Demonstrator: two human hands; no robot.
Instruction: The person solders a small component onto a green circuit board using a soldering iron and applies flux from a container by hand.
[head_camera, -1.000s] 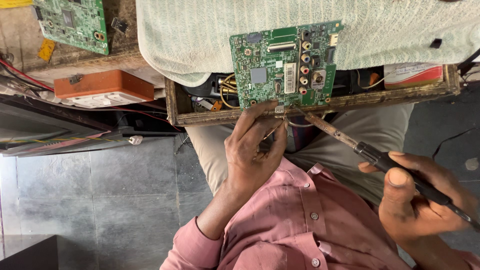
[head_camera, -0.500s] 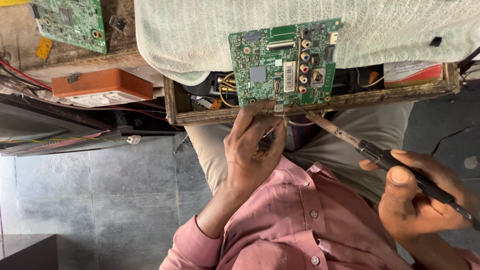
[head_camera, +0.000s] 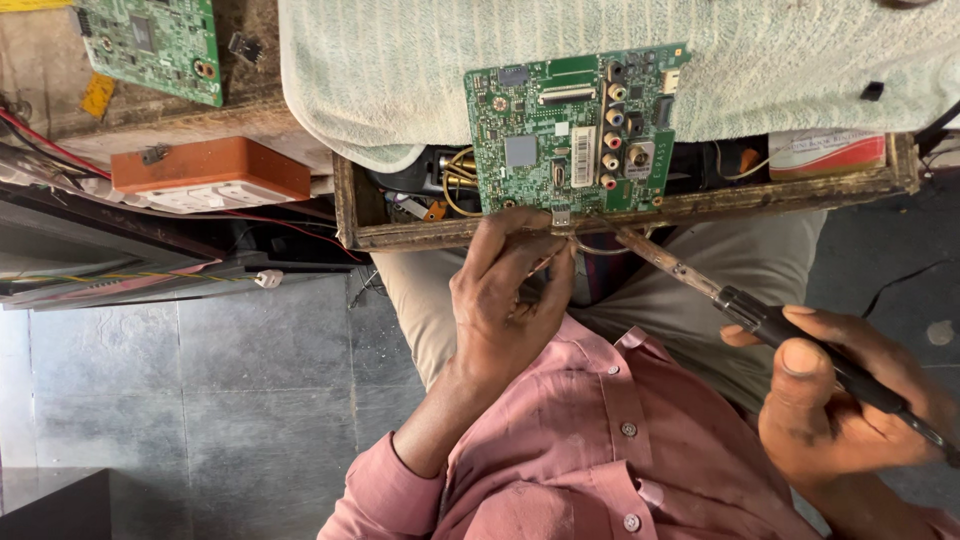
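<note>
A green circuit board with coloured round sockets lies on a pale towel, its near edge over an open wooden drawer. My left hand is pinched on a thin wire just below the board's near edge. My right hand grips the black handle of a soldering iron. The iron's metal shaft slants up and left, with its tip at the board's near edge, close to my left fingertips. My pink shirt fills the bottom of the view.
A second green circuit board lies at the top left on a wooden bench. An orange and white box sits below it, with red wires beside it. The drawer holds yellow wires and small parts. Grey floor tiles lie at the left.
Both hands stay almost still. The soldering iron's tip stays at the board's near edge and my left fingers shift only slightly.
</note>
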